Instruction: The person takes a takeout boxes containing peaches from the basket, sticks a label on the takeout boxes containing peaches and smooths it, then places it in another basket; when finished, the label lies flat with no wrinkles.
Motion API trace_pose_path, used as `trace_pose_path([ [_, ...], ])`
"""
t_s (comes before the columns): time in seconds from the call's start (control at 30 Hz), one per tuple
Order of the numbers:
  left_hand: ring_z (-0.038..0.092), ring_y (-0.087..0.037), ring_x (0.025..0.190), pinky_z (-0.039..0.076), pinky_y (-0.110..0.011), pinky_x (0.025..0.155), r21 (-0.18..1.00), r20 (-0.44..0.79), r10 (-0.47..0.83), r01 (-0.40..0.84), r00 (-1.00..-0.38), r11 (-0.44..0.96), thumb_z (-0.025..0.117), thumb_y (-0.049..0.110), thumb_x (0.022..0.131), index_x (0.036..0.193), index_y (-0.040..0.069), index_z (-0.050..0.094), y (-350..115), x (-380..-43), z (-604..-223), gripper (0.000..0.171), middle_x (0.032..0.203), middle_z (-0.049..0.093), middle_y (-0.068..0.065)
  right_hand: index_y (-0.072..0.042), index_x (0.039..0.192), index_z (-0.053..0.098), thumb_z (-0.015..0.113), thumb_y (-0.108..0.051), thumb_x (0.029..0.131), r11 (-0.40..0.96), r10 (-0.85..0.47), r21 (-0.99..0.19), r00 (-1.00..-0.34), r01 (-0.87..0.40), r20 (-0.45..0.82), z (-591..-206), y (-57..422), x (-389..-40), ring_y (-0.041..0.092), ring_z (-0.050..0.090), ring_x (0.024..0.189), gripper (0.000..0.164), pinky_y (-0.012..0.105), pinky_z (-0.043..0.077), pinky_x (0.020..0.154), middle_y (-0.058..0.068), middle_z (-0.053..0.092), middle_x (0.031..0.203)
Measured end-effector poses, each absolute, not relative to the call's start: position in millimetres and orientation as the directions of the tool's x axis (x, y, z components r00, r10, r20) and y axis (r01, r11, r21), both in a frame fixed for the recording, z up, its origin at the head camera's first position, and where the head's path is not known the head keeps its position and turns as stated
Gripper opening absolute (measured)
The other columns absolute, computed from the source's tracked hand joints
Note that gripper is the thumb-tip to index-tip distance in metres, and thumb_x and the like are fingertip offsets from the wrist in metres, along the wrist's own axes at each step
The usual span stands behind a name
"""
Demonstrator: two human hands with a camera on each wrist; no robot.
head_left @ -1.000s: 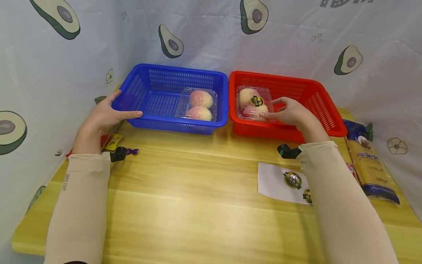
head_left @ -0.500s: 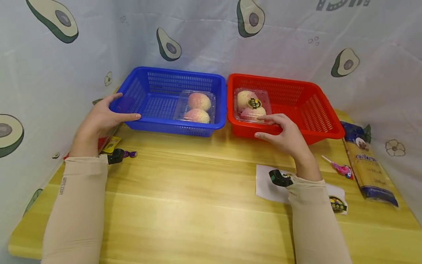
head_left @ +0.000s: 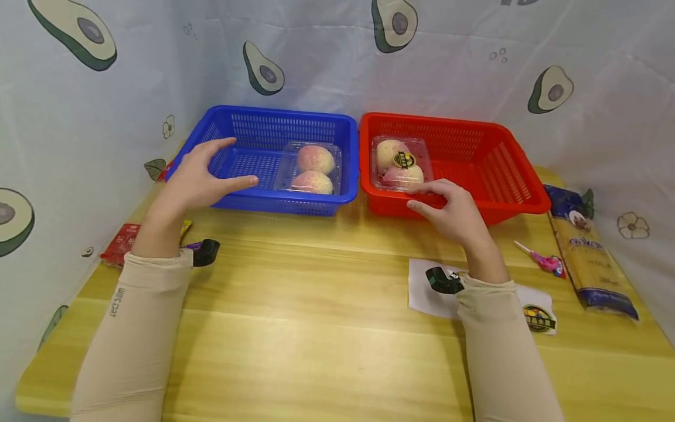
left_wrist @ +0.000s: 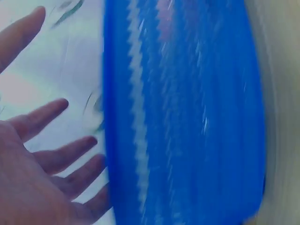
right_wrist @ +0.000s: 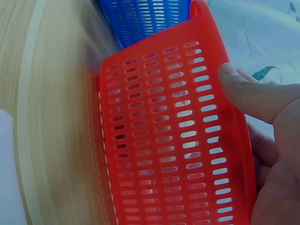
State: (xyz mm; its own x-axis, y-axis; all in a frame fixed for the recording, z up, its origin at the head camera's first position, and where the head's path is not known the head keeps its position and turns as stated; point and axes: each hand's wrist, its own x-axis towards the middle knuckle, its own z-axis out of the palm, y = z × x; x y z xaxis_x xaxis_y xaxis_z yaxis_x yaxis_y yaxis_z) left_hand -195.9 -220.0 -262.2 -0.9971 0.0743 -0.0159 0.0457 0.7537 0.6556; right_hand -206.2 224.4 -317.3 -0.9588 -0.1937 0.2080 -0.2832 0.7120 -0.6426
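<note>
My left hand (head_left: 197, 179) is over the left end of the blue basket (head_left: 263, 202), thumb and fingers spread and holding nothing. In the left wrist view its fingers are apart beside the basket's wall. My right hand (head_left: 456, 214) holds the front rim of the red basket (head_left: 506, 205). Its thumb lies outside the slotted wall and its fingers reach over the rim, partly hidden in the right wrist view. Clear plastic boxes of peaches lie inside: one box (head_left: 315, 159) at the blue basket's right, another box (head_left: 390, 153) with a round label at the red basket's left.
On the wooden table (head_left: 316, 340) lie a red packet (head_left: 118, 246) by the left forearm, a white sheet with labels (head_left: 422, 290) under the right wrist, a pink lollipop (head_left: 545, 262) and a yellow-and-blue bag (head_left: 596, 258) at right. An avocado-print curtain (head_left: 327, 58) hangs behind the baskets.
My left hand has let go of the blue basket's rim and moved right over it. My right hand has moved from the peach box in the red basket to that basket's front rim.
</note>
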Motion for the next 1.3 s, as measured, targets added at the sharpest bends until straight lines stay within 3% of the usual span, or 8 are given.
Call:
trace_pose_path([
  [0.43, 0.048, -0.037, 0.128, 0.035, -0.060, 0.109, 0.670, -0.464, 0.274, -0.131, -0.843, 0.731, 0.068, 0.052, 0.093, 0.163, 0.033, 0.008, -166.1, -280.7, -280.5, 0.094, 0.163, 0.021, -0.013, -0.006, 0.116, 0.073, 0.078, -0.019, 0.091, 0.685, -0.260, -0.630, -0.931, -0.365, 0.257, -321.7, 221.4, -207.9, 0.033, 0.055, 0.113, 0.029, 0.055, 0.041, 0.104, 0.014, 0.066, 0.116],
  [0.6, 0.045, -0.038, 0.134, 0.029, -0.066, 0.110, 0.693, -0.495, 0.270, -0.188, -0.826, 0.696, 0.076, 0.045, 0.090, 0.161, 0.035, 0.014, -162.2, -283.7, -286.5, 0.095, 0.159, 0.028, -0.014, -0.006, 0.117, 0.073, 0.078, -0.019, 0.091, 0.690, -0.254, -0.634, -0.937, -0.349, 0.240, -321.9, 220.3, -205.9, 0.033, 0.055, 0.114, 0.029, 0.055, 0.040, 0.105, 0.014, 0.066, 0.117],
  [0.73, 0.031, -0.038, 0.143, 0.032, -0.063, 0.110, 0.744, -0.435, 0.248, -0.190, -0.865, 0.641, 0.078, 0.038, 0.089, 0.160, 0.035, 0.019, -154.0, -284.1, -282.3, 0.092, 0.165, 0.015, -0.009, -0.008, 0.117, 0.073, 0.078, -0.019, 0.091, 0.701, -0.232, -0.633, -0.945, -0.328, 0.233, -320.2, 222.2, -205.2, 0.032, 0.054, 0.114, 0.028, 0.054, 0.040, 0.105, 0.012, 0.065, 0.118],
  [0.83, 0.038, -0.036, 0.136, 0.047, -0.056, 0.100, 0.783, -0.375, 0.207, -0.189, -0.903, 0.592, 0.078, 0.029, 0.090, 0.160, 0.033, 0.025, -145.0, -283.2, -276.1, 0.088, 0.164, 0.019, -0.009, -0.009, 0.117, 0.074, 0.077, -0.018, 0.091, 0.705, -0.216, -0.636, -0.949, -0.315, 0.230, -319.4, 224.1, -204.9, 0.031, 0.054, 0.114, 0.027, 0.054, 0.041, 0.104, 0.012, 0.065, 0.118],
  [0.93, 0.053, -0.029, 0.109, 0.057, -0.046, 0.079, 0.803, -0.316, 0.146, -0.182, -0.938, 0.567, 0.076, 0.023, 0.091, 0.159, 0.032, 0.029, -139.4, -279.1, -266.6, 0.084, 0.152, 0.035, -0.012, -0.008, 0.117, 0.073, 0.077, -0.018, 0.092, 0.703, -0.221, -0.638, -0.949, -0.316, 0.226, -319.6, 225.4, -204.9, 0.032, 0.054, 0.114, 0.028, 0.054, 0.040, 0.104, 0.012, 0.065, 0.118],
  [1.03, 0.050, -0.022, 0.080, 0.053, -0.038, 0.066, 0.820, -0.197, 0.095, -0.111, -0.976, 0.561, 0.076, 0.022, 0.091, 0.158, 0.033, 0.033, -139.4, -270.4, -251.5, 0.080, 0.129, 0.045, -0.012, -0.008, 0.117, 0.073, 0.077, -0.019, 0.092, 0.701, -0.225, -0.639, -0.948, -0.318, 0.225, -319.2, 226.0, -204.8, 0.032, 0.054, 0.114, 0.028, 0.055, 0.040, 0.105, 0.013, 0.065, 0.118],
  [1.13, 0.046, -0.019, 0.083, 0.048, -0.035, 0.068, 0.843, -0.055, 0.102, 0.009, -0.993, 0.538, 0.077, 0.022, 0.091, 0.155, 0.036, 0.039, -141.9, -255.5, -231.4, 0.075, 0.125, 0.042, -0.008, -0.009, 0.117, 0.074, 0.077, -0.018, 0.091, 0.702, -0.219, -0.638, -0.948, -0.317, 0.230, -317.9, 226.7, -204.7, 0.032, 0.053, 0.115, 0.028, 0.055, 0.040, 0.105, 0.012, 0.065, 0.118],
  [1.3, 0.044, -0.021, 0.117, 0.048, -0.040, 0.088, 0.882, 0.143, 0.190, 0.213, -0.971, 0.421, 0.077, 0.018, 0.090, 0.145, 0.033, 0.056, -142.4, -219.1, -202.1, 0.060, 0.142, 0.042, 0.000, -0.008, 0.117, 0.074, 0.078, -0.017, 0.091, 0.701, -0.229, -0.635, -0.945, -0.326, 0.233, -316.9, 228.5, -205.8, 0.032, 0.054, 0.115, 0.028, 0.055, 0.039, 0.106, 0.012, 0.065, 0.118],
])
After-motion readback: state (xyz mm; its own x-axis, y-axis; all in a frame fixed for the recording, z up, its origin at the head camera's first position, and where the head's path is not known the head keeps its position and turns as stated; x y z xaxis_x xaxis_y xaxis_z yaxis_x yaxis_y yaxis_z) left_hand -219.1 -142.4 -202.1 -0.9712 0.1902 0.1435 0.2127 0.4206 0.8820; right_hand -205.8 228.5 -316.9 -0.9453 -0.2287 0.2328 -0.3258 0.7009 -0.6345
